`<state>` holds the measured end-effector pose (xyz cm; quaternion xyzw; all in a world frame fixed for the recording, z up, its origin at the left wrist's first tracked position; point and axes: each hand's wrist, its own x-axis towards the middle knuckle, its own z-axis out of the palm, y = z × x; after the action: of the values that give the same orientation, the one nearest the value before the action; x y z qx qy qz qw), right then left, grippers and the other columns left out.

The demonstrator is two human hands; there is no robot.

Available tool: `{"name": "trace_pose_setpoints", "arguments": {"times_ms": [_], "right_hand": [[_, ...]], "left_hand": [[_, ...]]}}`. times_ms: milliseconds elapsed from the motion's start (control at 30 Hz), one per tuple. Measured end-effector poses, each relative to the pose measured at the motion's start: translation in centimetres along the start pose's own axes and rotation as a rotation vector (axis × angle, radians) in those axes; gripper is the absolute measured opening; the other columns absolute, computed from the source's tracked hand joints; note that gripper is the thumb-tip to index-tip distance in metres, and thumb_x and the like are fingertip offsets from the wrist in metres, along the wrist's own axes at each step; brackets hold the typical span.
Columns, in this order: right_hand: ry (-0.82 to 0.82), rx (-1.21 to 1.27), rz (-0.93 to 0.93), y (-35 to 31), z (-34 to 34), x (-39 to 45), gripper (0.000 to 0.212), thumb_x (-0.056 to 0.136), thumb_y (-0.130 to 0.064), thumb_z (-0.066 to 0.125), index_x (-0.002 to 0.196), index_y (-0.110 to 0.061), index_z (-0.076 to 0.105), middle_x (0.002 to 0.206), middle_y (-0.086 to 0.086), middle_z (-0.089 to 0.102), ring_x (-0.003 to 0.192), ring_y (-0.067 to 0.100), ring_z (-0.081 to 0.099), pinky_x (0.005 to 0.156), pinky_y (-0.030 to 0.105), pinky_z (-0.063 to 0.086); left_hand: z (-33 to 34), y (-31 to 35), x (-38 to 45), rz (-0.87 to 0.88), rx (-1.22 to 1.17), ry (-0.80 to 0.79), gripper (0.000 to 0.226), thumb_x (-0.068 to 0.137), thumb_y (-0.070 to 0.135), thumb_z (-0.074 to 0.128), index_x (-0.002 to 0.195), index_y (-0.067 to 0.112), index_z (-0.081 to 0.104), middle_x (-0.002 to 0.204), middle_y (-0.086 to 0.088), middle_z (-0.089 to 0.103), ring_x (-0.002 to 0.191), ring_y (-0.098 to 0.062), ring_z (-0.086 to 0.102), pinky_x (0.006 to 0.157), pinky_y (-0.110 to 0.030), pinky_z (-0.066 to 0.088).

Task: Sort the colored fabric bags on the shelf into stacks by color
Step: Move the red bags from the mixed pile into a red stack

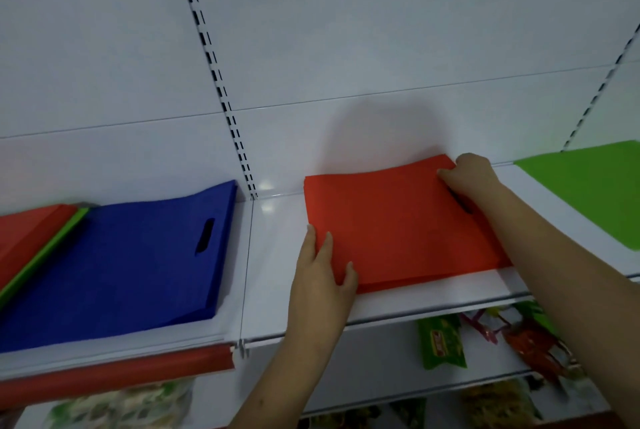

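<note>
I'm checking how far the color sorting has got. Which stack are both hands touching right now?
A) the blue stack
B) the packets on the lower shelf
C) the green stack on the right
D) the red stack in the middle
D: the left hand and right hand sit on opposite corners of the middle red stack.

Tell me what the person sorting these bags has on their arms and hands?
Nothing shows on them. Both forearms are bare as far as the picture reaches, with no sleeves in view. The left hand and the right hand wear no gloves, and I see no rings, watch or bracelets.
</note>
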<state>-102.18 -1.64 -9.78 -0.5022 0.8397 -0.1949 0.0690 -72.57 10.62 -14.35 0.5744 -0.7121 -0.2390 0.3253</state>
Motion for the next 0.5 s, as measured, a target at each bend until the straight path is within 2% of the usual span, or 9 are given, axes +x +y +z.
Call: {"name": "trace_pose_setpoints", "arguments": {"times_ms": [100, 167, 233, 367, 433, 500], "right_hand": [[0.168, 0.03, -0.01, -2.3, -0.7, -2.1, 0.038, 0.096, -0.025, 0.05, 0.114, 0.007, 0.057, 0.118, 0.03, 0.059, 0.114, 0.044, 0.054, 0.088, 0.045, 0.045], [0.263, 0.042, -0.114, -5.2, -1.3, -3.7, 0.041, 0.097, -0.026, 0.047, 0.125, 0.002, 0.055, 0.121, 0.024, 0.06, 0.113, 0.041, 0.054, 0.086, 0.044, 0.045], [0.309, 0.125, -0.264, -9.1, -1.5, -5.1, 0.044, 0.098, -0.029, 0.046, 0.134, -0.004, 0.053, 0.127, 0.019, 0.06, 0.116, 0.037, 0.054, 0.088, 0.042, 0.045], [0.255, 0.347, -0.501, -17.6, -0.5, -7.8, 0.048, 0.098, -0.036, 0.048, 0.138, -0.01, 0.053, 0.134, 0.011, 0.059, 0.123, 0.031, 0.053, 0.102, 0.039, 0.042], [0.174, 0.415, -0.588, -21.7, 0.2, -9.4, 0.05, 0.099, -0.039, 0.047, 0.141, -0.012, 0.05, 0.14, 0.009, 0.056, 0.128, 0.026, 0.051, 0.107, 0.036, 0.039], [0.114, 0.417, -0.653, -25.7, 1.0, -11.1, 0.052, 0.101, -0.04, 0.046, 0.145, -0.012, 0.045, 0.145, 0.008, 0.051, 0.133, 0.024, 0.047, 0.11, 0.032, 0.034]], "left_hand": [[-1.1, -0.2, 0.2, 0.041, -0.03, 0.021, 0.064, 0.099, 0.039, 0.053, 0.156, 0.025, 0.027, 0.165, 0.008, 0.005, 0.148, -0.006, 0.019, 0.114, -0.016, 0.024], [-2.5, -0.5, 0.3, 0.071, -0.033, 0.066, 0.061, 0.099, 0.042, 0.051, 0.155, 0.03, 0.03, 0.165, 0.012, 0.008, 0.147, -0.002, 0.02, 0.115, -0.021, 0.029], [-4.2, -1.0, 0.2, 0.079, -0.027, 0.112, 0.06, 0.099, 0.046, 0.048, 0.154, 0.032, 0.029, 0.164, 0.016, 0.01, 0.146, 0.003, 0.016, 0.115, -0.017, 0.022], [-8.7, -2.5, -0.2, 0.109, 0.007, 0.193, 0.061, 0.099, 0.046, 0.049, 0.155, 0.032, 0.028, 0.163, 0.018, 0.012, 0.142, 0.013, 0.008, 0.102, 0.004, 0.006], [-11.4, -3.6, -0.3, 0.147, 0.069, 0.229, 0.061, 0.099, 0.045, 0.048, 0.155, 0.031, 0.028, 0.163, 0.017, 0.015, 0.146, 0.008, 0.009, 0.104, 0.002, 0.008], [-14.3, -5.1, -0.3, 0.157, 0.105, 0.276, 0.059, 0.1, 0.045, 0.048, 0.154, 0.03, 0.03, 0.162, 0.015, 0.019, 0.147, 0.003, 0.013, 0.112, -0.009, 0.017]]}}
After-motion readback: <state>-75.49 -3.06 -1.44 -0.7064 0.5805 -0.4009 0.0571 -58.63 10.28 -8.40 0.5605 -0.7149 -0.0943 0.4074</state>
